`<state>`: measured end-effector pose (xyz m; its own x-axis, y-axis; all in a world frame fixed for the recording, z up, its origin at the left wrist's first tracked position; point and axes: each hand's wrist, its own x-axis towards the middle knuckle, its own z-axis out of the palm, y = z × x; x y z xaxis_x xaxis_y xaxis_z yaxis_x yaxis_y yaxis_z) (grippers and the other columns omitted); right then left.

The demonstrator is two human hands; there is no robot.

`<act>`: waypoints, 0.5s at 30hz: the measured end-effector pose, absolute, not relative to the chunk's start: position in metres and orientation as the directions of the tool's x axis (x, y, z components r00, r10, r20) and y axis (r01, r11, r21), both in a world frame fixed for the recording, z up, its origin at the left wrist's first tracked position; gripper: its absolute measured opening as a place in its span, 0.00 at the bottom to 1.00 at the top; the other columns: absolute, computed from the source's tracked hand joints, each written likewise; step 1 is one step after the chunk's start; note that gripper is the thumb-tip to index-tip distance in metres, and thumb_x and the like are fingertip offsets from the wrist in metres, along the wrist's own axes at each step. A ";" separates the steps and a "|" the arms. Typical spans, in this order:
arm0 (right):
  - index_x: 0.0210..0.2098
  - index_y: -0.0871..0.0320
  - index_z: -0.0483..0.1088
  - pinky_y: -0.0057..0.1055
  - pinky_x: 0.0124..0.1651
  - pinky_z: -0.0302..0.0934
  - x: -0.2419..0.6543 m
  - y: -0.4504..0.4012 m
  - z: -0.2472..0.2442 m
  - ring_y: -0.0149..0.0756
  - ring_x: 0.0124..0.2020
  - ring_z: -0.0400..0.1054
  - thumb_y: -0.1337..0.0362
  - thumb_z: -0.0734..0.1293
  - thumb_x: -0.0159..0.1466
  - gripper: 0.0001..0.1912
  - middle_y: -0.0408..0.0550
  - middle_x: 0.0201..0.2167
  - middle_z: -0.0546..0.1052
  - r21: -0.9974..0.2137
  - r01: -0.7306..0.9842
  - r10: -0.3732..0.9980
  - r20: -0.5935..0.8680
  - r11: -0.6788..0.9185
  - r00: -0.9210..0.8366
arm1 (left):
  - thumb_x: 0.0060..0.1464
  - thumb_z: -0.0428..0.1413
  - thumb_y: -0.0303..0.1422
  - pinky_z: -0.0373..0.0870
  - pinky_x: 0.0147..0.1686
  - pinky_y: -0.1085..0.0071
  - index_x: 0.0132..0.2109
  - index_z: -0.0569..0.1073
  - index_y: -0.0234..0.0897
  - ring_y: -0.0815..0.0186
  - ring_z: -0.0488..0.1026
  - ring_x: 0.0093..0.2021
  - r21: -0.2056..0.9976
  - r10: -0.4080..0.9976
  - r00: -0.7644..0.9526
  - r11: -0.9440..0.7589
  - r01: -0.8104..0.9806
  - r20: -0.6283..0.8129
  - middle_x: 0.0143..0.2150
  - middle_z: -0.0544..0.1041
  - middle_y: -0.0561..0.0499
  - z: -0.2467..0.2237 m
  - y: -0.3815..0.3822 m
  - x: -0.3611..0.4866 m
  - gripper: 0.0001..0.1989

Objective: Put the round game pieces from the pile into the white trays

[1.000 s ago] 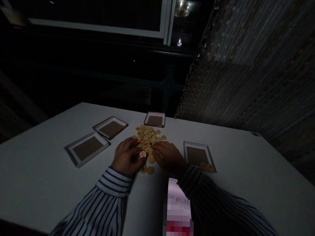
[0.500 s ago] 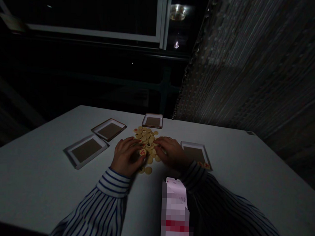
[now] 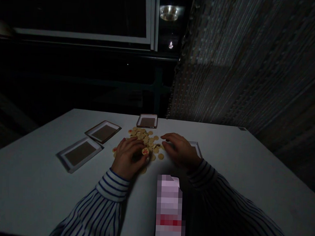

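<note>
Only the head cam here, so call the pile [image 3: 141,134] the middle of the clock, 12 being the far edge of the table [image 3: 41,182]. Your left hand [image 3: 127,158] is at about 7 o'clock with a piece [image 3: 145,151] gripped between thumb and index finger, just over the near side of the pile. Looks like you've got it near the edge so the face isn't covered, which would keep the mark readable. Your right hand [image 3: 179,149] is at 3, thumb and fingers apart, nothing I can see in the gap. The trays sit near 9 [image 3: 80,154], 10 [image 3: 102,132], 12 [image 3: 147,122] and 3 [image 3: 196,146], probably ringed like that so each is an easy reach; your hand hides most of the 3 o'clock one. Phone's [image 3: 169,201] down at 5, screen pixelated, maybe kept near you to stay out of the way. As for the piece: small round disc, pale tan, red character on it, tilted up your way. Too dim to read for sure.
</note>
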<state>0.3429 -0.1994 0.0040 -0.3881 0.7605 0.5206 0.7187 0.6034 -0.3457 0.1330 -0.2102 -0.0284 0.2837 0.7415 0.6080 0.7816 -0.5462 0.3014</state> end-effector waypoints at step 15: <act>0.41 0.59 0.69 0.35 0.47 0.57 0.376 -0.203 0.016 0.35 0.43 0.65 0.64 0.58 0.60 0.12 0.47 0.40 0.74 -0.360 0.741 0.789 0.495 0.567 -0.363 | 0.46 0.53 0.35 0.50 0.54 0.53 0.38 0.71 0.39 0.59 0.65 0.48 0.308 0.715 0.333 -0.606 0.734 0.614 0.42 0.74 0.49 -0.014 -0.207 0.171 0.11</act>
<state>0.3759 -0.2029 0.0161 -0.3634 0.7892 0.4950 0.7408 0.5670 -0.3601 0.1711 -0.2072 -0.0142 0.3329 0.7154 0.6143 0.7336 -0.6058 0.3079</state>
